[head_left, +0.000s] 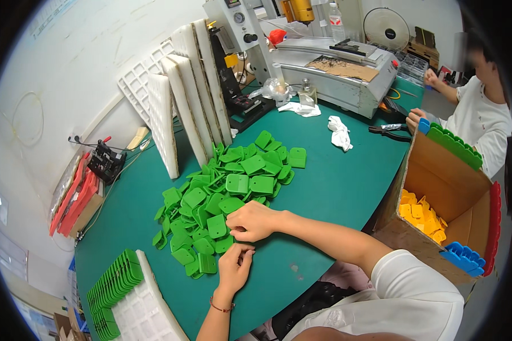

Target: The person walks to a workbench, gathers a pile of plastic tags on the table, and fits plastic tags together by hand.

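White gridded tray (139,312): cut off at the lower edge
Left hand (237,264): fingers curled; whether it holds anything cannot be told
Right hand (251,220): bent at a heap of flat green plastic tabs (215,203); fingertips hidden, grip cannot be told
Heap: lies ahead of both hands; a wrist knock could cause sliding

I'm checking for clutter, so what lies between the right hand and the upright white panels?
In the head view, a pile of green pieces lies between the right hand and the upright white panels.
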The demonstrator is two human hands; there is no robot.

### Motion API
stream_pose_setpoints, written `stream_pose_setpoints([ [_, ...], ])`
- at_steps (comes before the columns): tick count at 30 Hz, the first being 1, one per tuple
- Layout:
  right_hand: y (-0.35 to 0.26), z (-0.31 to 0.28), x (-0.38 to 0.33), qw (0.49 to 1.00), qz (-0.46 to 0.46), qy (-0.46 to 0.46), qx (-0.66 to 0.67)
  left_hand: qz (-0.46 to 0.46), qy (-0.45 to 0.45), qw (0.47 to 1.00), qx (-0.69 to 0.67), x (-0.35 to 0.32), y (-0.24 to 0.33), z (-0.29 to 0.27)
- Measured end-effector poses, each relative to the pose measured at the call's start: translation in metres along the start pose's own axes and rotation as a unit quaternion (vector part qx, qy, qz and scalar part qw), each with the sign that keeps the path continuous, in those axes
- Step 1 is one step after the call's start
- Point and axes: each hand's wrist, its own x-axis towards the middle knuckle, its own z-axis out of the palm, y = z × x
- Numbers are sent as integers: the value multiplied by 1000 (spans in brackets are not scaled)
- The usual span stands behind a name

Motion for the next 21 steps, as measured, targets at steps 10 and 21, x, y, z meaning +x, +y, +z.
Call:
stream_pose_setpoints([
  [10,0,-1,0,1000,5,-3,-1,0,-4,1000,-5,-1,-3,0],
  [21,0,-1,0,1000,-11,0,-9,16,1,1000,-6,0,-3,0],
])
